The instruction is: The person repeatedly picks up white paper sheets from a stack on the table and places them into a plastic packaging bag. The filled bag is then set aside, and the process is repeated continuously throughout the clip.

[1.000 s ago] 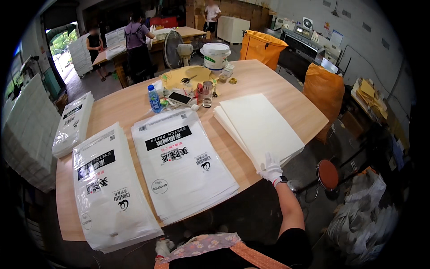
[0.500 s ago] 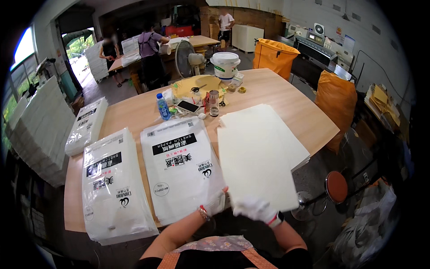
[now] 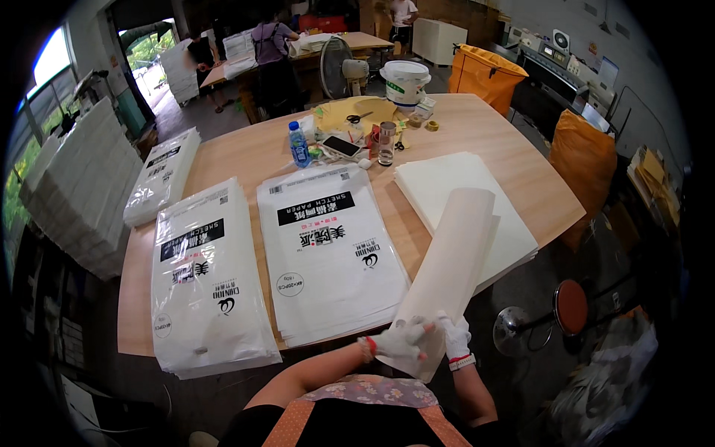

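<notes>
Off-white paper sheets (image 3: 447, 249) are curved lengthwise into a trough or loose roll, slanting from the table's near edge up over a flat stack of the same paper (image 3: 514, 235). My right hand (image 3: 455, 337), in a white glove, is closed on the right edge of the curved sheets near their lower end. Across the face of that lower end lies my left hand (image 3: 401, 341), also gloved, its bare fingertips apart and nothing seen between them. Left of the sheets is a flat pile of printed clear plastic paper packs (image 3: 328, 246).
More packs (image 3: 212, 298) are piled at the left of the table (image 3: 477, 127). Toward the back sit a water bottle (image 3: 299, 145), a phone (image 3: 341, 146), a glass (image 3: 386, 145), scissors (image 3: 359, 118) and a white bucket (image 3: 404, 83). A round stool (image 3: 570, 307) stands at the right.
The top sheets, flat before, are now curved and lifted partly off the stack, baring it. My left hand has moved right onto them. The view has shifted slightly.
</notes>
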`<state>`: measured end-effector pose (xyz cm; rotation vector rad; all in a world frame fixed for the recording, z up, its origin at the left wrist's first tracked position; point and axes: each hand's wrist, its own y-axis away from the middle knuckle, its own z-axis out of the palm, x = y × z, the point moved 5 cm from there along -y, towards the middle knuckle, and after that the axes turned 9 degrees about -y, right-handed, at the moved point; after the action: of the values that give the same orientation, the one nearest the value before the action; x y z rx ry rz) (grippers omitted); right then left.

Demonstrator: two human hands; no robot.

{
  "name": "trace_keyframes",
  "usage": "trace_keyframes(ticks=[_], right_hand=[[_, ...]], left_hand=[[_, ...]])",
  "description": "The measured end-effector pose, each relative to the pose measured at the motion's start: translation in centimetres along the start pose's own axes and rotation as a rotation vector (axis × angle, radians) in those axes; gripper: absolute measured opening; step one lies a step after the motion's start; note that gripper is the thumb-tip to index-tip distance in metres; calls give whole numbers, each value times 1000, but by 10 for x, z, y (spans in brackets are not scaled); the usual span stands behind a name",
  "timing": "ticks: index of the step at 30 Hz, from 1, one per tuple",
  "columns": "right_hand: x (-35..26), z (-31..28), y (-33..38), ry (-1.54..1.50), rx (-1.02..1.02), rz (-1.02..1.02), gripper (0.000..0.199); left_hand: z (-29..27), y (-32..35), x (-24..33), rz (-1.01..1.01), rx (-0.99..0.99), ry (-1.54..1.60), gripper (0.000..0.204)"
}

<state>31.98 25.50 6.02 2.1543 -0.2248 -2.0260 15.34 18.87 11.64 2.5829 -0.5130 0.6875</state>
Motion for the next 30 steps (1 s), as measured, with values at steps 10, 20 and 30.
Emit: trace_keyframes(ticks=[10,20,30], right_hand=[[-88,-17,81,388,-130,-221,28],[-107,35,158,1305,-763,-573,27],[-102,33,160,1282,-686,50,44]], left_hand=[[-4,51,-233,-508,524,1,25],[-5,-11,-316,-301,541,1375,16],[-257,27,-181,174,622,877,20]])
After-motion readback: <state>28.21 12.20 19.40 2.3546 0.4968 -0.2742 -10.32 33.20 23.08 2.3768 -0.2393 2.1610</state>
